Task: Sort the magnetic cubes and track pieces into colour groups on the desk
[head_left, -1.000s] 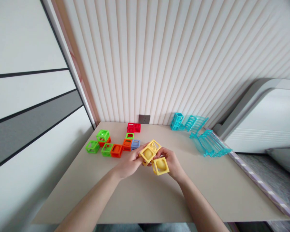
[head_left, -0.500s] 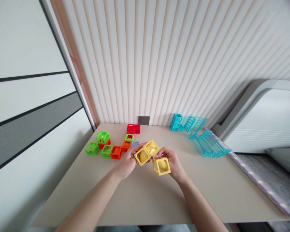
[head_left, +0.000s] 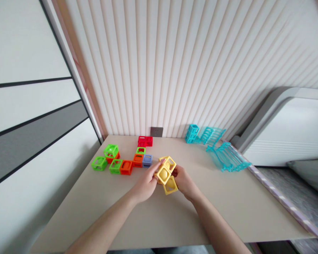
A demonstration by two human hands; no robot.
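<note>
Several yellow hollow cube blocks are clustered between my two hands above the middle of the table. My left hand is closed on the left side of the joined pair, thumb along its upper edge. From the right, my right hand grips a yellow block that sits lower and touches or overlaps the pair; whether they are locked together I cannot tell. The right fingertips are partly hidden behind the blocks. Just beyond my left hand lie a blue block and an orange block, side by side.
On the table, green blocks and orange ones spread to the left. Red blocks stand near the wall socket. At the back right are a turquoise block stack and turquoise slatted pieces.
My hands have come closer together. The separate yellow block in my right hand has moved left against the pair, and the pair has been turned in my left hand.
</note>
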